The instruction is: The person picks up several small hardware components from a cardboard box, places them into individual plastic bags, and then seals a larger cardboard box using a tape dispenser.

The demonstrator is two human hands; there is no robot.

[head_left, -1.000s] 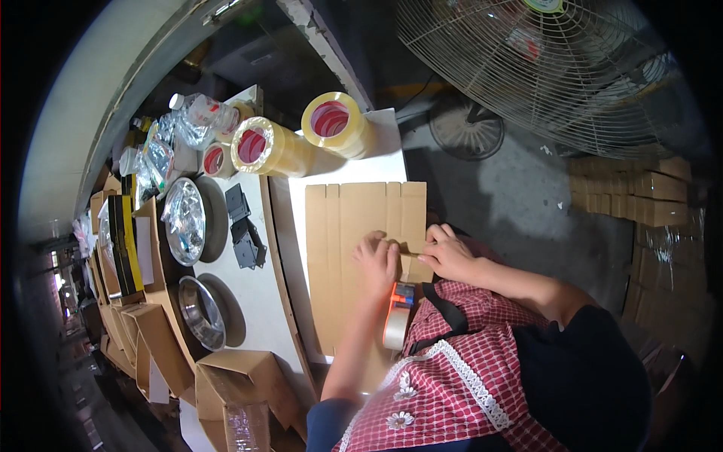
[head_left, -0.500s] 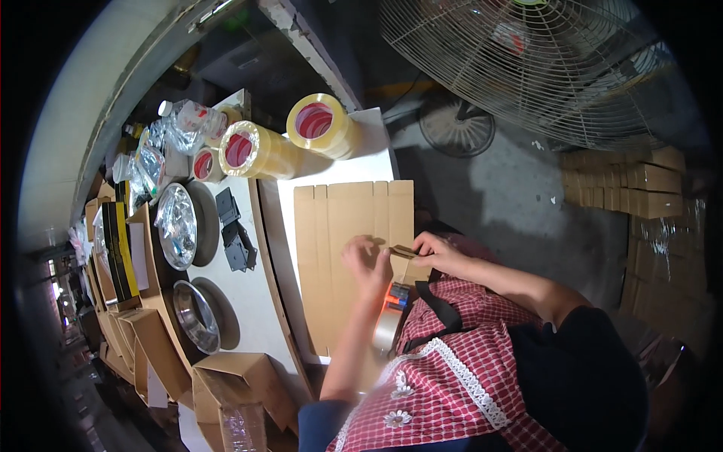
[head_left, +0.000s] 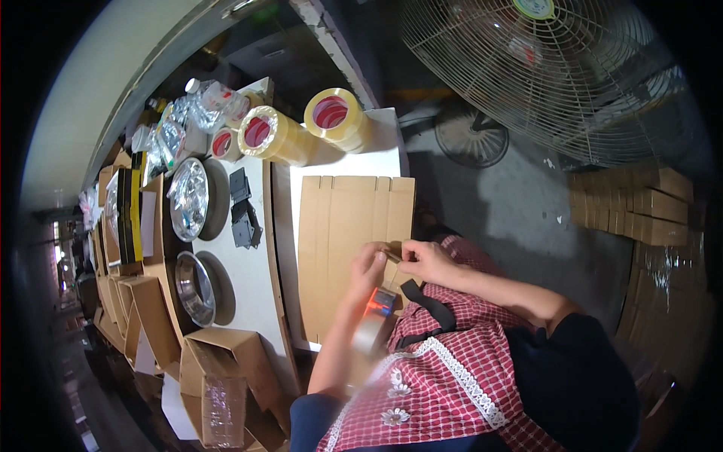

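A flat brown cardboard sheet with creases and slots at its far edge lies on the white tabletop. At its near right side, my left hand and my right hand are closed close together, thumbs and fingers pinching a small cardboard flap that stands up between them. The fingers partly hide this flap. Just below my hands, next to my left forearm, is an orange and blue tape dispenser with a wide roll of tape, partly covered by the forearm.
Stacked rolls of clear tape stand at the far table edge. To the left are black plates, two metal bowls and open cardboard boxes. A large caged fan and stacked cartons are at right.
My hands have drawn closer together around the flap, the left one now pinching where its fingers were more spread. The whole view has shifted slightly.
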